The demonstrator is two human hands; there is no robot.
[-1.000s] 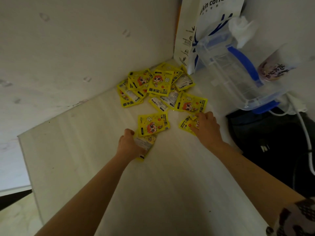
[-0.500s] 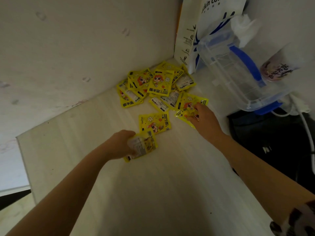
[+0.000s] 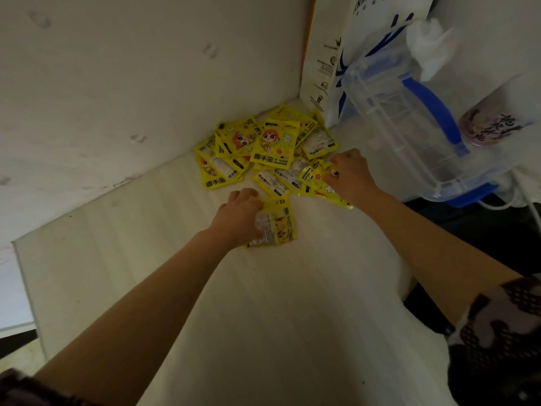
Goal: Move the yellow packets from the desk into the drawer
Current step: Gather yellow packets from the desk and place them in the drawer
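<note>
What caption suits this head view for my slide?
Both hands gather yellow packets from a desk corner.

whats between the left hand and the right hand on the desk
In the head view, loose yellow packets lie between the left hand and the right hand; each hand also grips packets.

Single head view, looking steeply down, close over desk (image 3: 263,303) corner.

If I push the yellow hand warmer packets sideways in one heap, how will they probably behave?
The hand warmer packets look like thin, glossy pouches, so they would probably slide over one another and fan out. They seem flexible: those in the right hand bend. They lie flat, so they should not roll.
</note>
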